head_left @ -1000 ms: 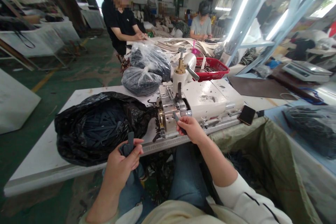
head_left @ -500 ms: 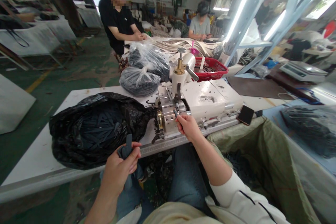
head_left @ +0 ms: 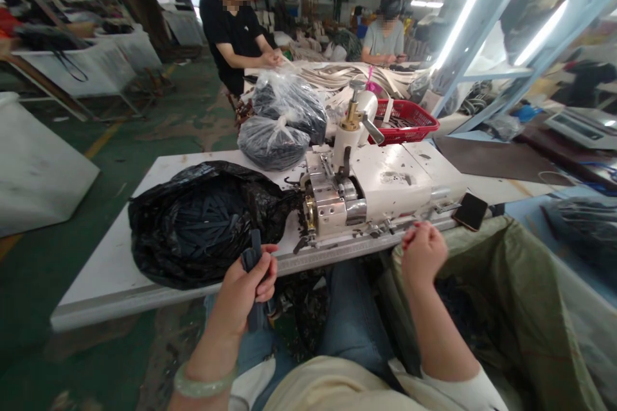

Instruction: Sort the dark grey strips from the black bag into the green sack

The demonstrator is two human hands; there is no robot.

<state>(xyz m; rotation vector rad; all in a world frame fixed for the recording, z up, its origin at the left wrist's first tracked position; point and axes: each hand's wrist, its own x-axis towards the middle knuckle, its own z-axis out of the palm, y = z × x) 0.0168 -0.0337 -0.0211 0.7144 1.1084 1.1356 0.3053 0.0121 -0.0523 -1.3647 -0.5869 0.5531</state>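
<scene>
My left hand (head_left: 253,279) is closed around a small bunch of dark grey-blue strips (head_left: 255,250), whose ends stick out above and below the fingers. It is in front of the table edge, close to a black plastic bag (head_left: 144,231) that lies open with a heap of similar strips (head_left: 207,221) inside. My right hand (head_left: 424,253) is curled above the near rim of a green sack (head_left: 511,237); whatever its fingers hold is hidden. Between the hands, on the table, stands a cream machine (head_left: 395,183) with metal rollers and a brass-collared post, and neither hand touches it.
A phone (head_left: 471,210) rests at the machine's right end. Behind the machine are clear bags of dark pieces (head_left: 274,144) and a red basket (head_left: 409,131). Two people (head_left: 236,32) work at the far table among pale strips; a blue metal frame (head_left: 477,45) rises at the right.
My right hand has left the machine's rollers, where it held a small strip end, and moved right to the green sack. My left hand still grips its strips. The camera view has shifted left.
</scene>
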